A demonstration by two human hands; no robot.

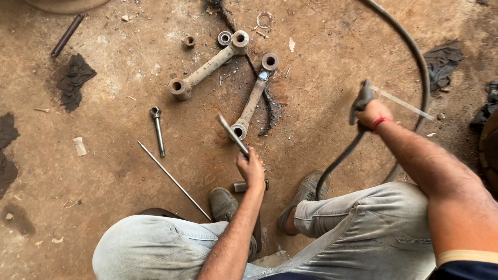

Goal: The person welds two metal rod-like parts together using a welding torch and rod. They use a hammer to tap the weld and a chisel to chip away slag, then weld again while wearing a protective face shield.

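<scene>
My left hand (251, 168) grips a short metal rod (231, 134) that points up and left toward the lower eye of a rusty link arm (254, 99) lying on the dirt floor. My right hand (372, 114) is raised at the right and holds a dark welding electrode holder (361, 101) with a thin electrode stick (402, 103) jutting right; its black cable (340, 161) drops toward my legs. A second, thicker link arm (208, 66) lies just left of the first one.
A small wrench-like bolt (157, 129) and a long thin rod (174, 180) lie to the left. A bushing (224, 38), a ring (264, 19) and a small sleeve (189, 41) sit near the top. Dark rags (75, 78) lie left, a thick hose (415, 57) curves at right.
</scene>
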